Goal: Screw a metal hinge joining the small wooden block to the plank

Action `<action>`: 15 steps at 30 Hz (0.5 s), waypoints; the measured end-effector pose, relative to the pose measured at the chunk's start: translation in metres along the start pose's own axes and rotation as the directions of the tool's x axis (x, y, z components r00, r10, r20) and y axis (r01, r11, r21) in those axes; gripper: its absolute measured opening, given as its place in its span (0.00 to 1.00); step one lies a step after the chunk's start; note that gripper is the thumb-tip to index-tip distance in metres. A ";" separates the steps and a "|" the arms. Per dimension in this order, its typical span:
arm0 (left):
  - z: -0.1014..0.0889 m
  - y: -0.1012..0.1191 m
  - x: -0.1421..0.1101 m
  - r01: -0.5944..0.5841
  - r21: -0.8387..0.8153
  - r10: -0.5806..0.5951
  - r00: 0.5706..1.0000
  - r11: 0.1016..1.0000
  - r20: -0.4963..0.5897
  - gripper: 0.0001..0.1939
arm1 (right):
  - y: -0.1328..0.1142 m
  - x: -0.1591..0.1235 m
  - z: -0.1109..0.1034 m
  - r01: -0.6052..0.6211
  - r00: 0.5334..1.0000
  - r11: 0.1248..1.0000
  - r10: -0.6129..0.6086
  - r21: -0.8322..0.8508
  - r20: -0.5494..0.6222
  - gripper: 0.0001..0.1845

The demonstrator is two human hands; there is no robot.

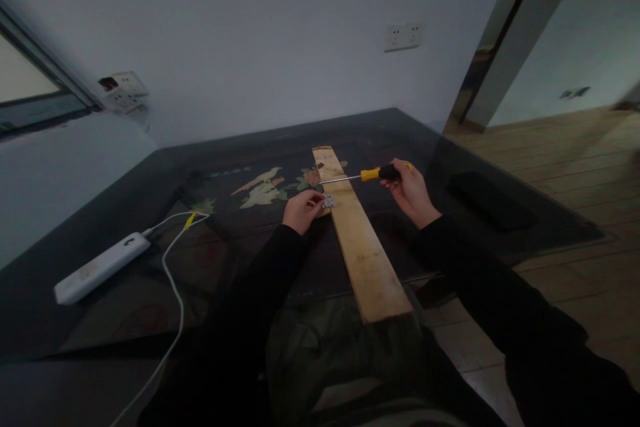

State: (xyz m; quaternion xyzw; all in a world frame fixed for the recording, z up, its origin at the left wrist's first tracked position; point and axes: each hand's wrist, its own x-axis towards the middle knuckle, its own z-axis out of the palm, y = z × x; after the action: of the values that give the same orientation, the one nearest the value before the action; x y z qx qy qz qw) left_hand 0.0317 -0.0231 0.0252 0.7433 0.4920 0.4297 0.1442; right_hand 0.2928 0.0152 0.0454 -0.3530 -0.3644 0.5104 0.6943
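Observation:
A long wooden board (363, 250) lies lengthwise in front of me, its near end jutting past the table edge over my lap. My right hand (409, 192) is wrapped around the yellow and black handle of a screwdriver (371, 174). The metal shaft points left across the board, with its tip near the board's left edge. My left hand (303, 209) pinches a small greyish piece (329, 201) against that same left edge, just nearer to me than the tip. What exactly the piece is, I cannot make out.
The dark table (235, 267) carries a flower and bird picture (263, 188). At left lies a white power strip (103, 268) with a white cable (175, 287) trailing toward me. A dark flat object (490, 200) rests at right. Wall sockets (403, 36) sit behind.

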 end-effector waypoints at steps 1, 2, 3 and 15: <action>0.000 0.000 0.000 0.003 -0.008 -0.003 1.000 1.000 -0.002 0.04 | 0.000 0.000 0.000 -0.001 1.000 1.000 0.001 0.005 -0.001 0.17; 0.001 0.000 0.000 0.011 -0.020 -0.011 1.000 1.000 -0.004 0.04 | 0.000 0.000 0.000 -0.001 1.000 1.000 0.001 0.009 -0.002 0.17; 0.001 0.000 0.000 0.021 -0.036 -0.021 1.000 0.999 -0.005 0.04 | 0.000 0.000 0.000 0.001 1.000 1.000 -0.001 0.011 -0.003 0.17; 0.007 -0.004 -0.001 0.113 -0.175 -0.123 0.991 0.978 -0.044 0.05 | -0.034 -0.003 0.028 0.256 0.966 0.965 -0.253 -0.059 0.058 0.21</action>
State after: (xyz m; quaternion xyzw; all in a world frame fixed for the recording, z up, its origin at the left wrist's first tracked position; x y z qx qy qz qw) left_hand 0.0345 -0.0205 0.0186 0.6854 0.5000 0.4816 0.2198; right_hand 0.2833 0.0079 0.0874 -0.3131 -0.4407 0.4133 0.7327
